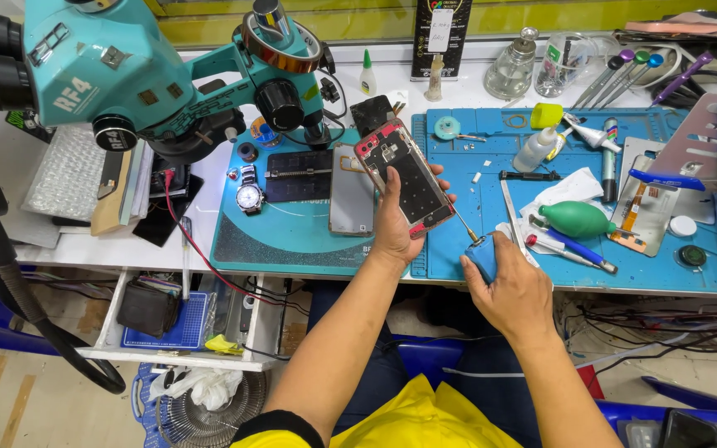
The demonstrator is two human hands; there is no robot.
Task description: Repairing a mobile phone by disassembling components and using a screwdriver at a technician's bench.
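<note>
My left hand (395, 222) holds an opened phone frame (404, 176) with a red rim, tilted up above the blue work mat (491, 158). My right hand (512, 290) grips a blue-handled screwdriver (481, 251); its thin tip points up-left and reaches the lower right corner of the phone. A detached grey phone back panel (351, 192) lies flat on the teal mat (284, 236) just left of my left hand.
A teal microscope (143, 66) overhangs the bench at upper left. A wristwatch (248, 192), a green air blower (576, 219), bottles, pens and tweezers crowd the mats. An open drawer (180, 319) hangs below the bench edge. A metal fixture (707, 149) stands right.
</note>
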